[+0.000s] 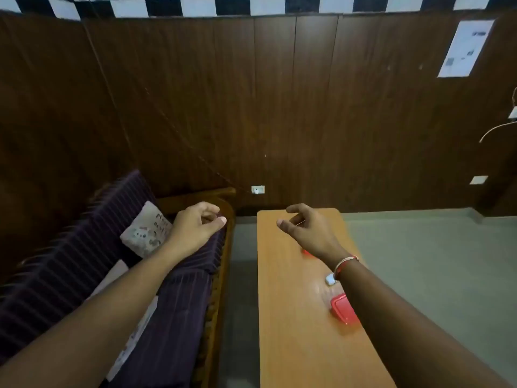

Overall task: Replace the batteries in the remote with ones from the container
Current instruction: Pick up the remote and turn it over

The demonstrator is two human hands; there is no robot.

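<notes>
Wood-panelled wall behind; on our tabletop [285, 289] sits the red-lidded container [343, 308], w/ a small white thing [330, 279], maybe the remote, just beyond. Left hand [195, 225] & right hand [306, 228] hover loosely curled, holding nothing.

Dim, soft and slightly blurred picture, with wide-angle bending at the edges.

Smooth, faintly glossy orange wood-laminate table [291, 303]; shiny red plastic container lid [342, 308]; ribbed purple cloth sofa [179, 303] on carved wood; dark wood-grain wall panels [251, 107]; matt paper sheet [465, 47].
</notes>
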